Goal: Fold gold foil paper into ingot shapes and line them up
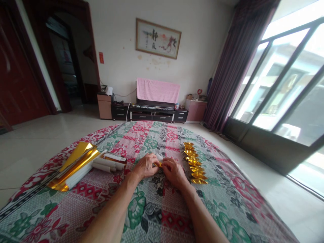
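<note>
Near the middle of the cloth-covered table, my left hand (147,165) and my right hand (174,170) meet over a small piece of gold foil paper (159,164). The fingertips of both hands pinch it, and its white side (159,157) shows just behind them. Most of the piece is hidden by the fingers. To the right of my right hand stands a row of several folded gold paper ingots (195,163). Left of my left hand lie rolled sheets of white-backed gold paper (108,162), beside a larger stack of gold foil sheets (78,165).
A patterned tablecloth (141,216) in red, green and grey covers the round table. Beyond it stand a low black cabinet (152,113) and a pink cloth (158,89) draped over a wide object. A purple curtain (227,64) hangs beside the glass door (280,77) on the right.
</note>
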The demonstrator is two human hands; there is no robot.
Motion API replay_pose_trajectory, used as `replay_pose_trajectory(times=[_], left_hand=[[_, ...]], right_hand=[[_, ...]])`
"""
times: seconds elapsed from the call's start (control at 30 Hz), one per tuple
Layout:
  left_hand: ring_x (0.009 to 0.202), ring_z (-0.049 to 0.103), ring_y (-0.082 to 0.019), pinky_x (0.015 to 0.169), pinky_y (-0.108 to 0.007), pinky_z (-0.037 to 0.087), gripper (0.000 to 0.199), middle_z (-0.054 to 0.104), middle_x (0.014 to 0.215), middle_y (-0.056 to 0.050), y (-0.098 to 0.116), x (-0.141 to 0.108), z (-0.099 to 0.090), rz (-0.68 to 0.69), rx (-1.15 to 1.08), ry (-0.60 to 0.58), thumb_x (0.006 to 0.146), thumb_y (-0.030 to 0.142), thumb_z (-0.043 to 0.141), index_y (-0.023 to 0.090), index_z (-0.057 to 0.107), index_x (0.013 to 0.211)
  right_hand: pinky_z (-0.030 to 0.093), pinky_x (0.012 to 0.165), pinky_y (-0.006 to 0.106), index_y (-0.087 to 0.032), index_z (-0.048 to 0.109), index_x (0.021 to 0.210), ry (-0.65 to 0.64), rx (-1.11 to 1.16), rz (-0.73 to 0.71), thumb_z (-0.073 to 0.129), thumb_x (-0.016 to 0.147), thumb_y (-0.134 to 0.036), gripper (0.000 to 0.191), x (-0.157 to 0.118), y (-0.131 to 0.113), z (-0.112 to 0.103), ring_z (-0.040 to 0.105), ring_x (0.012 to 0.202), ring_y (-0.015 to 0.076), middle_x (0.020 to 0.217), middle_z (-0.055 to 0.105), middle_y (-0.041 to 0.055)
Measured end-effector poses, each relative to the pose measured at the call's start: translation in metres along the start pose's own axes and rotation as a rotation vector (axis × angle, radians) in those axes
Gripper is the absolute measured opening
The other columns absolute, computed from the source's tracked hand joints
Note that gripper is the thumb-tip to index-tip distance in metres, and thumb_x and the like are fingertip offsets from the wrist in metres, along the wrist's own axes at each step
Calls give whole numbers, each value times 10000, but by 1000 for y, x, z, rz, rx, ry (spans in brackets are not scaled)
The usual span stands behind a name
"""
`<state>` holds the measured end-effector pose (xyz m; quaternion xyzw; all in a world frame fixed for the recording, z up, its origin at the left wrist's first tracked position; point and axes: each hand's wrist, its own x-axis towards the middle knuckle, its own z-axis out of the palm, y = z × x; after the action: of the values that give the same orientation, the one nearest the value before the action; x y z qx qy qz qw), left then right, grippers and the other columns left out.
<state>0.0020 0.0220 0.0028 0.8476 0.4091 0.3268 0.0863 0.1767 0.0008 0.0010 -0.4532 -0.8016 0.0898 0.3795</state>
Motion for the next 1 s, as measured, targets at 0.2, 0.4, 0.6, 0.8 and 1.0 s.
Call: replay_pose_trajectory(times=[0.2,0.4,0.6,0.8,1.0], left_hand=[[854,552,-155,810,-283,436,111,616,843,-33,3,0,0,8,15,-8,735,166,581,202,683,758],[853,569,-143,817,-265,445,126,639,855,-25,-4,0,-4,37,-47,-16,715,141,574,202,684,725],[830,599,-122,813,-237,466,158,662,868,-17,-8,-1,-7,53,-139,3,674,85,540,187,659,658],[854,593,-121,833,-227,456,164,648,908,-13,-3,-2,-12,12,-148,-31,643,78,555,193,672,654],[866,592,-117,838,-217,449,140,637,935,-8,-2,-3,-13,-46,-166,-80,676,135,578,208,697,678]], right_hand=[[449,839,289,-205,680,799,40,67,39,463,680,-40,298,0,4,-1,601,897,161,982,660,36],[458,826,287,-213,679,765,60,113,25,457,682,-51,288,-1,7,0,609,894,159,994,658,32],[432,877,299,-229,673,823,-28,119,-85,464,681,-40,316,0,4,2,579,963,158,1042,639,15],[431,860,284,-223,677,783,-72,87,-107,464,689,-38,297,0,3,5,582,891,148,950,650,7],[431,845,272,-226,675,765,-71,88,-109,472,693,-44,282,1,2,4,580,869,139,940,651,1]])
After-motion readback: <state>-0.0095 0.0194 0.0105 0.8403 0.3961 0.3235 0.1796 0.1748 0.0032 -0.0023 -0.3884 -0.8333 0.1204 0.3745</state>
